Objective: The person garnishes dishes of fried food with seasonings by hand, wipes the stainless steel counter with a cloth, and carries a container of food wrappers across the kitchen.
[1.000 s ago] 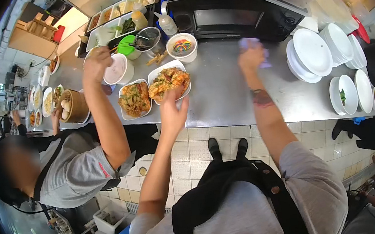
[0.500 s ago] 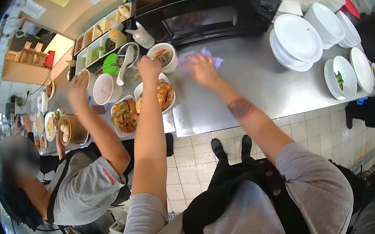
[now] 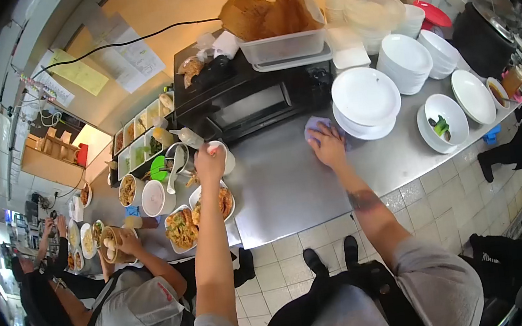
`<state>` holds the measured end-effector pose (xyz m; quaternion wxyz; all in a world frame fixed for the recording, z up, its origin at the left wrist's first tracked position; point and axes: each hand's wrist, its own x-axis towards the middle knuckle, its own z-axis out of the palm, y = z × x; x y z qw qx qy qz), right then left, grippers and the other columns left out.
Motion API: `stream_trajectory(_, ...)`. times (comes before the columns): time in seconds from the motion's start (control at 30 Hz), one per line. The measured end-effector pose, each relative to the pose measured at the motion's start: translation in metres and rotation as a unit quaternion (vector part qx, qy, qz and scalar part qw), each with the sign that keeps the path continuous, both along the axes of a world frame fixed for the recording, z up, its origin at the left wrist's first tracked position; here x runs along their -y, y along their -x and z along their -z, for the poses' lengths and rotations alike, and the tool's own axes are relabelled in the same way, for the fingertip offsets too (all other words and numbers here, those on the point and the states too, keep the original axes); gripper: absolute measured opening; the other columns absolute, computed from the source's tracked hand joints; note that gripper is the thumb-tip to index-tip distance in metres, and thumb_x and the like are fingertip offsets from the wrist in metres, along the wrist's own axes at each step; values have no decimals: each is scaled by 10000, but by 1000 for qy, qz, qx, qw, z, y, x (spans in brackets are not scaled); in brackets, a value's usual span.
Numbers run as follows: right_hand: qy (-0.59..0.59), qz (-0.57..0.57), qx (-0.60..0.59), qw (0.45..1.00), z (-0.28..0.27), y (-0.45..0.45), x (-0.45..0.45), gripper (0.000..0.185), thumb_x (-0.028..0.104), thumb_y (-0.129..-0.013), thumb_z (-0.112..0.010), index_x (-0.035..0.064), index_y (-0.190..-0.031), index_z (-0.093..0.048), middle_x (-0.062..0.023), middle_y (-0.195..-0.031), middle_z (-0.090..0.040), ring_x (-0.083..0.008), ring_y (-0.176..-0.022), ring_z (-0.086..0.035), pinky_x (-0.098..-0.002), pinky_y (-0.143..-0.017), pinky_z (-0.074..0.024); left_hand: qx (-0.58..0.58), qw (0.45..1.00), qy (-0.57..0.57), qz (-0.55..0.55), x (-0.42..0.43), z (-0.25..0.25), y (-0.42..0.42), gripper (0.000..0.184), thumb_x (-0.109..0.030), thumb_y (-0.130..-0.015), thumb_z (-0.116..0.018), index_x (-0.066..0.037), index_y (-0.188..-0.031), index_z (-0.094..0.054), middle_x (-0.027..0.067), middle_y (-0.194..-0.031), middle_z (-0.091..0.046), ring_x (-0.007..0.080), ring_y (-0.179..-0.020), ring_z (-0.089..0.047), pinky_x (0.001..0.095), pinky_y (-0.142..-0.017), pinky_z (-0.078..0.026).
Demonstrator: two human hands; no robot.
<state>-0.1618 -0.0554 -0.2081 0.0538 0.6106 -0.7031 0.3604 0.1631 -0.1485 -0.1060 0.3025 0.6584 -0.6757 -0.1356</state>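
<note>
My right hand (image 3: 327, 144) lies spread on a purple cloth (image 3: 316, 125) on the steel counter (image 3: 276, 180), left of a stack of white plates (image 3: 365, 96). My left hand (image 3: 210, 163) is at the white tub (image 3: 227, 156), its fingers bent at the rim; what they hold, if anything, is hidden. Below that hand are two white trays of fried food, the left one (image 3: 181, 230) in full view and the right one (image 3: 224, 205) partly behind my forearm. A white ladle (image 3: 174, 170) rests in a container beside them.
A black oven (image 3: 254, 105) stands behind the counter, with a plastic bin (image 3: 283, 48) on top. To the right are bowls (image 3: 443, 123) and a large black pot (image 3: 483, 38). At the left a co-worker (image 3: 129, 309) holds a bamboo steamer (image 3: 112, 245).
My right hand has swept left, then right again with the cloth. My left hand has moved from the fried food up to the tub. The co-worker's raised hand has come down to the steamer.
</note>
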Motion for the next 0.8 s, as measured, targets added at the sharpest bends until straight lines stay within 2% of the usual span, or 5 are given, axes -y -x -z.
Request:
stream_trajectory(0.2,-112,-224,-61,966,42,-98,-108,248,195,-901,-512,162,-1067,-693,-100,-1119,-642,-320,-1085,-562,-508,-887,-433,-587,746,-296,103,11,-92,149,601,-340,-922,-566,65,-1320,-371,315,-1260,-489,407,-1148,-540,443,-998,-463)
stream_trajectory(0.33,-161,-520,244,803,27,-70,-167,209,156,-896,-554,120,-1041,-699,-79,-1125,-656,-289,-1103,-571,-449,-982,-417,-666,661,-342,55,49,-81,230,560,-319,-924,-522,104,-1263,-379,342,-1260,-466,434,-1145,-535,492,-1001,-460)
stream_trajectory(0.5,-68,49,62,995,-18,117,-171,387,14,-761,-610,189,-1097,-692,-101,-1121,-649,-269,-1099,-555,-445,-947,-422,-712,636,-293,46,78,-73,293,510,-268,-905,-463,177,-1152,-435,319,-1151,-540,432,-1118,-556,502,-1007,-470)
stream_trajectory(0.77,-124,-499,268,814,25,77,-211,389,17,-747,-618,198,-1084,-687,-88,-1208,-590,-343,-1039,-558,-461,-883,-461,-740,644,-185,61,72,-70,291,317,40,-820,-384,121,-1123,-435,298,-1234,-488,441,-1150,-532,577,-995,-473)
stream_trajectory(0.8,-129,-401,248,872,17,82,-209,384,-1,-755,-602,179,-1084,-686,-96,-1205,-596,-338,-1074,-550,-456,-908,-450,-789,579,-189,75,74,-60,279,350,71,-794,-373,100,-1137,-437,273,-1257,-470,444,-1163,-518,581,-1017,-456)
